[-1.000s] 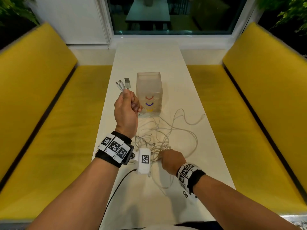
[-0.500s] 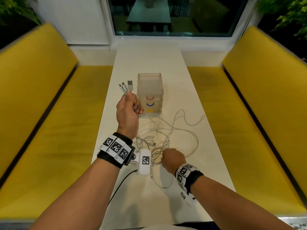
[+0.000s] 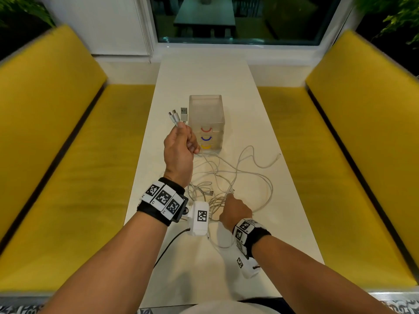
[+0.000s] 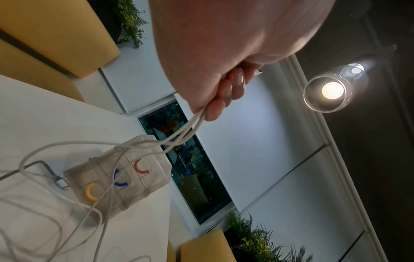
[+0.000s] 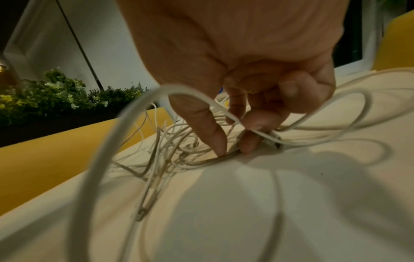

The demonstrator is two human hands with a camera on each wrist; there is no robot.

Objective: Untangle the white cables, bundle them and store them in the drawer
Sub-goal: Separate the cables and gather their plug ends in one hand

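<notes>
A tangle of white cables [image 3: 229,177] lies on the white table [image 3: 204,73] in front of a clear drawer unit [image 3: 206,123] with red, blue and yellow handles, all drawers closed. My left hand [image 3: 179,148] is raised left of the unit and grips three cables [image 4: 188,131], their plug ends [image 3: 178,115] sticking up above the fist. My right hand [image 3: 234,211] is down on the tangle, where thumb and forefinger [image 5: 217,141] pinch a cable [image 5: 215,159] against the tabletop beside a plug [image 5: 274,141].
Yellow benches [image 3: 56,155] run along both sides of the narrow table, and a window [image 3: 238,19] closes its far end. A loose cable end [image 3: 275,157] reaches toward the right table edge. A thin black cord [image 3: 172,243] hangs below my left wrist.
My left hand has lifted slightly with the plug ends. The right hand has shifted a little forward into the tangle and pinches a strand.
</notes>
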